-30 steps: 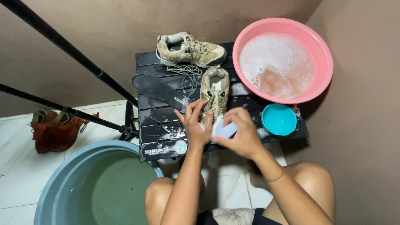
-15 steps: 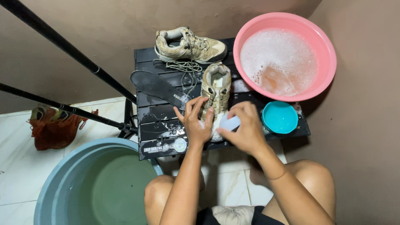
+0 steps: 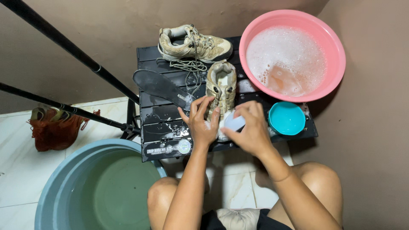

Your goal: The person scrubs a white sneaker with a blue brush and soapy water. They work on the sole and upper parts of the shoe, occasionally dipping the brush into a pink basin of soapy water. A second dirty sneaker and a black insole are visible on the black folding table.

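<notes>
A round pink plastic basin (image 3: pixel 336 47) full of soapy foam sat at the far right corner of the black slatted folding surface (image 3: pixel 159 121). Just in front of it stood a small turquoise plastic bowl (image 3: pixel 286 118). A second beige lace-up sneaker (image 3: pixel 194 43) lay on its side along the far edge, with a tangle of loose grey laces (image 3: pixel 187 68) just beside it and a dark grey insole (image 3: pixel 162 88) nearer the left. On the white tiled floor (image 3: pixel 17 170) stood a large grey-blue tub (image 3: pixel 59 179) of greenish water, and an orange-red mesh bag (image 3: pixel 55 132) lay to the left.
</notes>
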